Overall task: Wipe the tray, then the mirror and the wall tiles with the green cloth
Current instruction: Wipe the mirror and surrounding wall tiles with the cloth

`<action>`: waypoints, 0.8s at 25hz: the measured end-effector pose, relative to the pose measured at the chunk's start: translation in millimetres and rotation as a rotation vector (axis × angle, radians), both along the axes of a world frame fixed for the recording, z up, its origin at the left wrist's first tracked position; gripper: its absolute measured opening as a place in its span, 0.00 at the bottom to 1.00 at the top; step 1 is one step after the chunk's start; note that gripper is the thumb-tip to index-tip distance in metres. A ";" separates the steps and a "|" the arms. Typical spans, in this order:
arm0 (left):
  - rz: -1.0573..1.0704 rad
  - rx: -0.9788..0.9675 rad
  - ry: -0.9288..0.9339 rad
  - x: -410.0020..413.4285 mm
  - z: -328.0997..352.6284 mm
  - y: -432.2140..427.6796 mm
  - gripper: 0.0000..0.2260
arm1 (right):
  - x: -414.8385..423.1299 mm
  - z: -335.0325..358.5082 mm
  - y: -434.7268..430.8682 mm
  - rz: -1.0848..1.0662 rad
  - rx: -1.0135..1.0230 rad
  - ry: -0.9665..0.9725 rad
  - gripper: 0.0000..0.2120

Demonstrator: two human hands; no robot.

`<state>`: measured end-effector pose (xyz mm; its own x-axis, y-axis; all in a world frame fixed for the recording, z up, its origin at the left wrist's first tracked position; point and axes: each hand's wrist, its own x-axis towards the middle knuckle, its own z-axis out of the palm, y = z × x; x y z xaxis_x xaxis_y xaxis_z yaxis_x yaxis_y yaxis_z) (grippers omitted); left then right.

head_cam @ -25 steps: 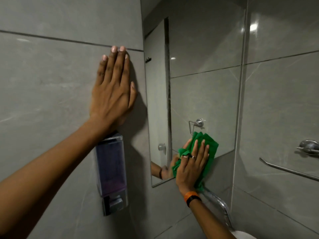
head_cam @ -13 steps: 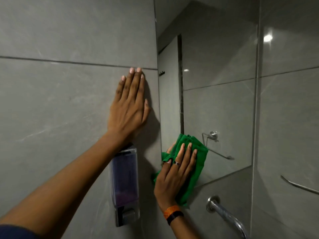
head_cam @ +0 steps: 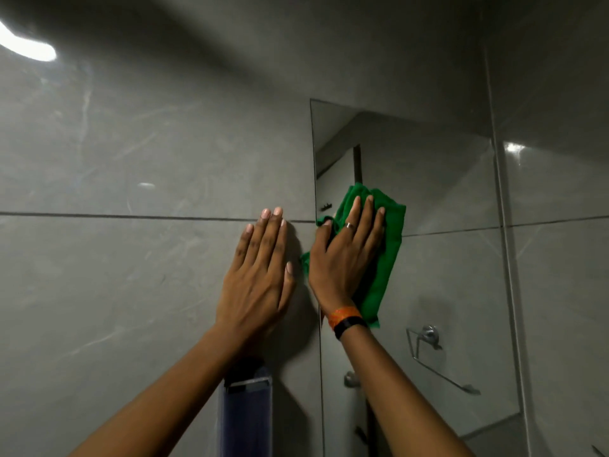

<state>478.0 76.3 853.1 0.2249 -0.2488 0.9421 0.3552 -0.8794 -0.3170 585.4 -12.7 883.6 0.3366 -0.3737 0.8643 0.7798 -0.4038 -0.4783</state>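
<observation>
I see one green cloth [head_cam: 384, 255], bunched and creased, pressed flat on the mirror [head_cam: 438, 275] near its left edge. My right hand [head_cam: 342, 258] covers it, fingers [head_cam: 354, 209] spread straight toward twelve o'clock, not gripping. At nine o'clock from it, my left hand [head_cam: 260, 278] lies open-palmed on the wall tiles [head_cam: 131, 275]. Two hands, one mirror.

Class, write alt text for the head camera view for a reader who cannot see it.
The right hand presses a green cloth flat against the mirror near its left edge, while the left hand rests open on the grey wall tiles beside it.
</observation>
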 end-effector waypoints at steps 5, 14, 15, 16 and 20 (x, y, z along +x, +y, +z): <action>0.028 0.012 -0.033 -1.4 25.8 3.1 0.29 | 1.0 85.4 -4.3 0.037 0.012 -0.066 0.31; 0.003 -0.027 -0.060 -8.0 65.2 11.5 0.30 | -4.7 173.9 -10.0 0.170 0.060 -0.234 0.22; -0.003 -0.039 -0.057 -10.8 71.0 14.2 0.30 | -5.0 179.9 -10.4 0.205 0.077 -0.254 0.21; -0.002 -0.049 -0.054 -15.3 76.8 18.5 0.30 | -6.9 185.4 -9.6 0.245 0.096 -0.270 0.19; 0.052 -0.079 -0.034 -46.4 99.7 40.7 0.31 | -26.5 204.7 -3.6 0.422 0.156 -0.336 0.16</action>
<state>431.6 116.9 952.8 0.2027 -0.1627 0.9656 0.4103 -0.8813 -0.2346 558.9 -16.4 1088.3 0.2000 -0.3985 0.8951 0.9784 0.0317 -0.2045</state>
